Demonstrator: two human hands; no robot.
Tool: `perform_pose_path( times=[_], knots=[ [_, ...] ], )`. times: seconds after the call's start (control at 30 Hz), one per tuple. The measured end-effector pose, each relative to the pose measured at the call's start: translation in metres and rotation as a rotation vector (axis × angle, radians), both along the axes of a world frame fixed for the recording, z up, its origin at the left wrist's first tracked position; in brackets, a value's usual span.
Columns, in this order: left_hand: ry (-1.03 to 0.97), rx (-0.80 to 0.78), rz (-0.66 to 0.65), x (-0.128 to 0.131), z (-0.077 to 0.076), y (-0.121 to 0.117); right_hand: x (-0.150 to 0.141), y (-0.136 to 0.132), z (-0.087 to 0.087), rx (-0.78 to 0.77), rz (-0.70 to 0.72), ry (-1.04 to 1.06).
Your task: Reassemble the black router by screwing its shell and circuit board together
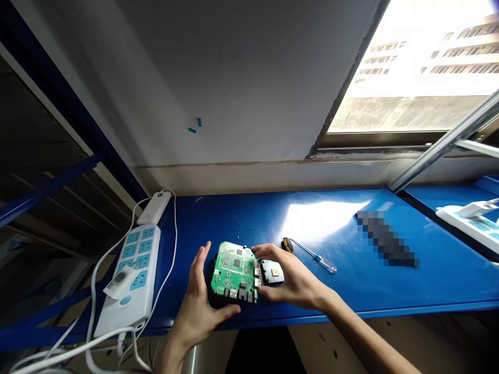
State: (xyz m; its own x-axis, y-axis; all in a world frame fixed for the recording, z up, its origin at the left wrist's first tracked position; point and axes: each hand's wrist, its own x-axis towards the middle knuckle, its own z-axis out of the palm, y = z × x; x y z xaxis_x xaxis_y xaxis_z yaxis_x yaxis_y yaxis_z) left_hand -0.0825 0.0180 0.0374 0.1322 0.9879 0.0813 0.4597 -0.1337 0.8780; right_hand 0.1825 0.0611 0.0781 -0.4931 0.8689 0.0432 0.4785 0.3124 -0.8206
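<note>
"Grey wall (241, 78) behind; blue desk (351, 293) below. Large items?"

"White power strip (120, 317), left end of desk."

"Hands?"

"Apart. My left hand (195, 309) open beside the green circuit board (234, 270); contact unclear. My right hand (294, 278), fingers and thumb spread, at its right edge; cannot tell if clamped."

"Board position?"

"By the near edge, left of centre."

"Smaller items?"

"Clear-handled screwdriver (323, 261) beyond my right hand, silvery part (268, 267) beside the board, yellow-and-black item (287, 244) near the screwdriver tip, dark specks (238, 224) farther back."

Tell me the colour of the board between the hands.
The flat circuit board is bright green, seen in the head view.
</note>
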Motion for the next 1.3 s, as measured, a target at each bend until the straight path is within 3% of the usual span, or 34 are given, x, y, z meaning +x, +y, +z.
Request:
perform_pose_path(
  times=[0.13, 0.33, 0.67, 0.83, 1.13, 1.3],
  knots=[
    [0.268, -0.12, -0.097, -0.017, -0.013, 0.009, 0.004, 0.019, -0.015, 0.094, -0.01, -0.079],
    [0.375, -0.139, -0.21, -0.018, -0.004, 0.024, -0.002, 0.021, -0.021, 0.218, 0.08, -0.138],
    [0.323, -0.077, -0.26, -0.024, -0.008, 0.03, -0.003, 0.017, -0.018, 0.218, 0.105, -0.17],
    [0.303, -0.083, -0.283, -0.022, -0.002, 0.032, -0.003, 0.016, -0.02, 0.16, 0.093, -0.162],
    [0.278, -0.073, -0.239, -0.02, 0.003, 0.031, -0.006, 0.009, -0.012, 0.139, 0.177, -0.232],
    [0.278, -0.075, -0.229, -0.02, 0.004, 0.031, -0.01, 0.009, -0.018, 0.182, 0.145, -0.211]
  ],
)
